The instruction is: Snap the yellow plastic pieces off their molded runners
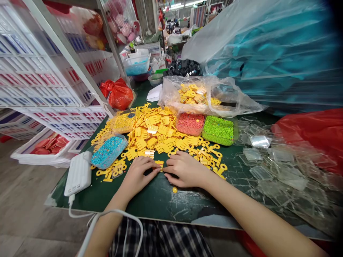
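The left hand (140, 173) and right hand (185, 169) grasp a small flat yellow plastic piece (160, 164) between their fingertips, over the dark green desk (150, 200). A round yellow disc (175, 190) lies near the right hand. Beyond spreads a heap of yellow plastic pieces (158, 131), between a clear tub of blue beads (121, 151) and a clear tub of lime-green beads (235, 132).
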{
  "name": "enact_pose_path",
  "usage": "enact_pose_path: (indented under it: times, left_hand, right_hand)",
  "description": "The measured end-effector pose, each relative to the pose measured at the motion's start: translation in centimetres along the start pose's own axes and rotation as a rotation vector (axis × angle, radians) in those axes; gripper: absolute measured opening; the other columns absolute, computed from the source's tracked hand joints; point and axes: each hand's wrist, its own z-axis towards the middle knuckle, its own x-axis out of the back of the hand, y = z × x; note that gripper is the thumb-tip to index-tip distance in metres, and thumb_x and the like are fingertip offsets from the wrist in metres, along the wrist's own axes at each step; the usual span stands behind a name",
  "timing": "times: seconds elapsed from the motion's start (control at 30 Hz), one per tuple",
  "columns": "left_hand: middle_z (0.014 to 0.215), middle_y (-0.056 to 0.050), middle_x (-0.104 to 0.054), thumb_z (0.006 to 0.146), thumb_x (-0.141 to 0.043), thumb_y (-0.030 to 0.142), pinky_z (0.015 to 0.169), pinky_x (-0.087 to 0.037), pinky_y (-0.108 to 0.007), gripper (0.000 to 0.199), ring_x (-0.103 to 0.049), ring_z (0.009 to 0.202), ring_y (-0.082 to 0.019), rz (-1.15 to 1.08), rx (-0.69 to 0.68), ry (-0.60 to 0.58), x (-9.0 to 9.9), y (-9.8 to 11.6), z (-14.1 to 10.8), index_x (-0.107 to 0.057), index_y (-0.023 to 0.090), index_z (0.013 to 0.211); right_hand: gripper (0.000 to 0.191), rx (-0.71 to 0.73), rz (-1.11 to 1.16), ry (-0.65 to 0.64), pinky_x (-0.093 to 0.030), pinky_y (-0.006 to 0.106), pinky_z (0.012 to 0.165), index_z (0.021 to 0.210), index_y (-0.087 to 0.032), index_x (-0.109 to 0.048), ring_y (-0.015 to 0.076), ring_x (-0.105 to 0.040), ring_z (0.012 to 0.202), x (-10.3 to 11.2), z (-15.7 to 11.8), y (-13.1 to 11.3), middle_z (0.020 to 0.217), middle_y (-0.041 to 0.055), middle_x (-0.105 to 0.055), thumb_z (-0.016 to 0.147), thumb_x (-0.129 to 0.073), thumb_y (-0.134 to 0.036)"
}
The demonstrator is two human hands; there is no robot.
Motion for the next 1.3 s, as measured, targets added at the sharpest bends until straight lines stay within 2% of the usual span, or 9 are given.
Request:
enact_pose_path:
  times: [0.27,0.47,0.63,0.97,1.3]
  left_hand:
    - [0.088,-0.004,-0.068,0.095,-0.054,0.042,0.078,-0.042,-0.035,0.026,-0.059,0.087,-0.020,0.003,0.022,0.040,0.2,0.1,-0.1,-0.072,0.023,0.091]
    - [0.090,-0.003,-0.068,0.095,-0.056,0.037,0.078,-0.042,-0.034,0.021,-0.058,0.087,-0.018,-0.005,-0.079,-0.021,0.3,0.3,0.0,-0.071,0.023,0.090]
    - [0.089,-0.002,-0.067,0.095,-0.055,0.035,0.078,-0.042,-0.033,0.022,-0.058,0.086,-0.018,0.049,-0.108,-0.028,0.3,0.4,0.1,-0.071,0.022,0.087]
    - [0.089,-0.002,-0.068,0.098,-0.051,0.029,0.078,-0.039,-0.034,0.021,-0.054,0.083,-0.018,0.331,-0.329,0.016,1.2,0.7,-0.1,-0.071,0.023,0.095]
    - [0.086,-0.002,-0.069,0.100,-0.046,0.024,0.079,-0.039,-0.035,0.024,-0.055,0.081,-0.018,0.553,-0.460,0.031,1.7,1.5,0.1,-0.068,0.022,0.093]
  right_hand:
    - [0.025,0.004,0.000,-0.008,-0.030,0.033,0.073,0.092,-0.016,-0.073,0.0185,-0.057,0.078,0.0,0.1,0.0,0.078,0.0059,-0.069,0.093,-0.051,-0.027]
    - [0.024,-0.002,0.007,-0.009,-0.030,0.033,0.073,0.092,-0.017,-0.074,0.0187,-0.056,0.078,0.0,0.0,0.0,0.078,0.0061,-0.068,0.092,-0.052,-0.027]
    - [0.024,-0.013,-0.008,-0.021,-0.030,0.033,0.072,0.093,-0.016,-0.074,0.0191,-0.056,0.079,0.1,0.0,0.0,0.079,0.0062,-0.068,0.093,-0.052,-0.027]
    - [0.024,-0.006,-0.031,-0.029,-0.030,0.033,0.071,0.097,-0.016,-0.073,0.0193,-0.056,0.080,0.1,0.1,0.0,0.081,0.0068,-0.068,0.093,-0.051,-0.026]
    - [0.024,-0.026,-0.034,-0.059,-0.031,0.033,0.071,0.096,-0.016,-0.074,0.0191,-0.057,0.080,0.4,0.1,-0.1,0.082,0.0071,-0.068,0.092,-0.053,-0.026]
